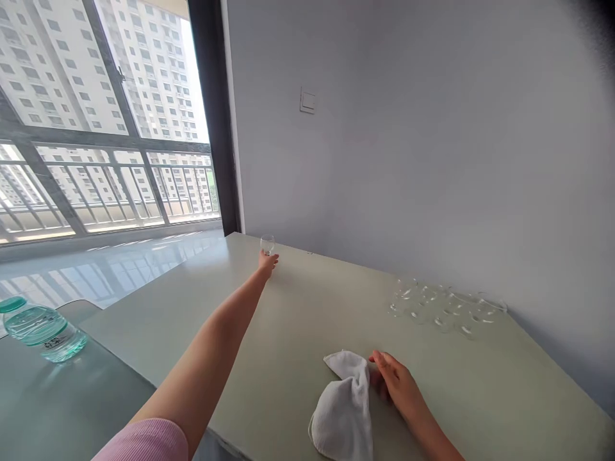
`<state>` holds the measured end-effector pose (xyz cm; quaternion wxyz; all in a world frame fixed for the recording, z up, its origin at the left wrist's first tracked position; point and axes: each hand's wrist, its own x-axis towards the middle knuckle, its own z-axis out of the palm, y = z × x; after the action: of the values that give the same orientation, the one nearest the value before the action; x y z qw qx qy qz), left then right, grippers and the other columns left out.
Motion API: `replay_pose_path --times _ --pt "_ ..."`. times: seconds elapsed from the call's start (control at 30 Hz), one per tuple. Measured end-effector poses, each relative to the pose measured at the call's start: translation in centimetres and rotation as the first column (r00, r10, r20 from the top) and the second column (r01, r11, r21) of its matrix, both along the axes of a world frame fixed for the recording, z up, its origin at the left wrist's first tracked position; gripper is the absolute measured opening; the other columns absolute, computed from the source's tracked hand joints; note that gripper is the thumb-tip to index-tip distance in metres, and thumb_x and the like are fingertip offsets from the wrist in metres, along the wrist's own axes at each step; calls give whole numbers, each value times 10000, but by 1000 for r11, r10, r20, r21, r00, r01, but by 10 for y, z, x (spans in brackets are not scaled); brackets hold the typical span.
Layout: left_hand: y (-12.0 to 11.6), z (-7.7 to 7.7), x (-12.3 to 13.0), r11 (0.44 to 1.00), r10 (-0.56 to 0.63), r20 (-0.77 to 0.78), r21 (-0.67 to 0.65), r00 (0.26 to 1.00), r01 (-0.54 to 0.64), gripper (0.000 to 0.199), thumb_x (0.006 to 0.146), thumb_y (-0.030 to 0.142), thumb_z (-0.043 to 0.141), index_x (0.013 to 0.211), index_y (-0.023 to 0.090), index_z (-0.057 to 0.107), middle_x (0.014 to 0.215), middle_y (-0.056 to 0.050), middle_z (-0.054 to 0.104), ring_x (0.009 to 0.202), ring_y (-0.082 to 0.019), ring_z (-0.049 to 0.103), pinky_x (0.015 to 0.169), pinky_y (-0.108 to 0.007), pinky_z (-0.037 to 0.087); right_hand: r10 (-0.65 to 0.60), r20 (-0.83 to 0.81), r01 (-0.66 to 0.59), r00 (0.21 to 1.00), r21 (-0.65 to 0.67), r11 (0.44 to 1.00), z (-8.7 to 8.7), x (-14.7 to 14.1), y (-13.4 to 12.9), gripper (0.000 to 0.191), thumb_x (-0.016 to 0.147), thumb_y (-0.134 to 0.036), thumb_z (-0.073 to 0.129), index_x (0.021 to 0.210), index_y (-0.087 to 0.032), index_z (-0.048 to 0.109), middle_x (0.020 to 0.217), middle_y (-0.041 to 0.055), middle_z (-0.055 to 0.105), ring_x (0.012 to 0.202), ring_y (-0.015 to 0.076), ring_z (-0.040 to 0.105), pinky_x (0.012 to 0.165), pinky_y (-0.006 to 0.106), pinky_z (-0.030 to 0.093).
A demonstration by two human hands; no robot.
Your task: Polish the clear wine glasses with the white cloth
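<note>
At the far edge of the table, my left hand (268, 261) is closed around the lower part of a clear drinking glass (268, 242). The glass stands upright, its bowl showing above my fingers. Nearer to me, a crumpled white cloth (343, 410) lies on the tabletop. My right hand (394, 383) rests just right of this cloth, fingers loosely bent and thumb apart, with nothing visible in it. Its fingertips come close to the cloth's edge; whether they touch it I cannot tell.
Several clear glasses (442, 307) stand in a cluster at the right, near the wall. A capped water bottle (43, 330) lies tilted on a lower grey-green surface (57, 410) at left. The pale table (307, 294) meets the wall; a large window (106, 115) is beyond.
</note>
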<state>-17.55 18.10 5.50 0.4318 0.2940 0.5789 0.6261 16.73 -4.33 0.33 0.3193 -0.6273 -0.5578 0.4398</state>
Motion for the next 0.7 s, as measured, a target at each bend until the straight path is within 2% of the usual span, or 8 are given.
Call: replay_pose_path --times 0.13,0.23,0.4,0.5,0.57,0.63,0.7 --pt "4 -5 4 996 -4 -54 -85 999 0 267 773 242 567 1004 138 482 805 -19 530 592 -71 490 533 -211 402 -11 -81 5 997 -80 997 3 1 1 465 746 -634 353 799 -214 546 553 -16 527 408 129 457 332 219 269" --pt "-4 -10 16 992 -69 -85 -114 994 59 210 823 290 504 946 120 510 763 -7 520 578 -69 474 516 -209 417 19 -81 -26 997 -91 995 7 0 -3 484 746 -642 351 737 -196 539 539 -15 516 415 122 463 343 213 283" --pt "-34 -16 49 973 -207 -173 -137 963 184 229 710 235 622 882 130 514 659 10 465 509 -54 431 517 -210 384 162 51 -160 985 -41 986 14 -9 -16 483 754 -592 393 492 -186 410 407 -29 433 402 104 428 421 222 309" --pt "-59 -20 74 950 -309 -268 -135 913 282 229 667 275 642 828 155 533 656 17 467 512 -59 423 524 -211 374 137 130 -138 982 -2 990 17 -22 -21 437 710 -518 497 460 -190 353 400 -48 391 409 88 388 432 220 277" --pt "-76 -23 90 930 -367 -337 -132 867 343 227 655 297 643 816 168 549 673 16 487 533 -64 428 536 -205 371 74 42 -74 996 -17 997 18 -29 -19 392 669 -452 550 461 -191 345 409 -63 354 413 77 356 422 214 250" --pt "-94 -25 105 908 -415 -397 -131 818 397 235 661 321 629 836 179 564 711 8 517 560 -70 444 550 -203 370 -39 -200 26 979 -65 998 20 -33 -13 320 630 -375 588 479 -186 378 425 -72 347 418 69 342 415 206 244" --pt "-109 -27 116 887 -453 -447 -134 772 443 243 684 347 601 864 186 571 749 -2 542 581 -78 463 554 -204 367 -197 -499 150 844 -133 980 24 -33 -5 245 590 -312 616 513 -180 425 446 -71 380 427 71 362 417 204 277"
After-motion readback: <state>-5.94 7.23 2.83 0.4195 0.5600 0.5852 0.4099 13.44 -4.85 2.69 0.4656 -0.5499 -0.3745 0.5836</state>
